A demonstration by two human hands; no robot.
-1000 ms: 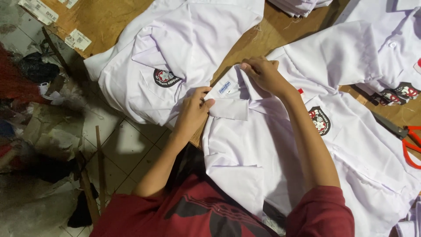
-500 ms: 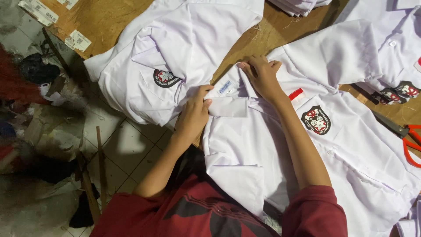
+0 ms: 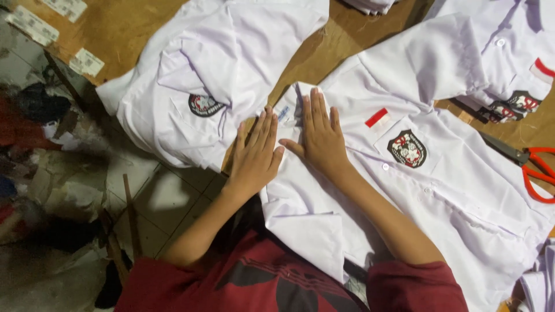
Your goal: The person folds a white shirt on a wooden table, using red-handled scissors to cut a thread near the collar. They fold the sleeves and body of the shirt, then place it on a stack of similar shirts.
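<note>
A white short-sleeved shirt [image 3: 439, 190] lies spread on the wooden table [image 3: 115, 40], with a dark round badge [image 3: 408, 148] on its pocket and a small red-and-white strip [image 3: 377, 118] above it. Both hands lie flat, palms down, on its collar end. My left hand [image 3: 257, 153] presses the collar's edge at the table's rim. My right hand [image 3: 319, 136] rests just beside it, fingers together and pointing away from me. A small label at the collar shows between the two hands.
A second white shirt [image 3: 214, 81] with a badge lies to the left, a third [image 3: 509, 52] at the far right. Red-handled scissors [image 3: 535, 164] lie at the right edge. More white cloth sits at the top. Tiled floor and dark clutter are at the left.
Both hands were pinching and folding the collar; now they lie flat and open on it. The shirt's pocket badge and red strip, earlier partly hidden by my right arm, now show fully.
</note>
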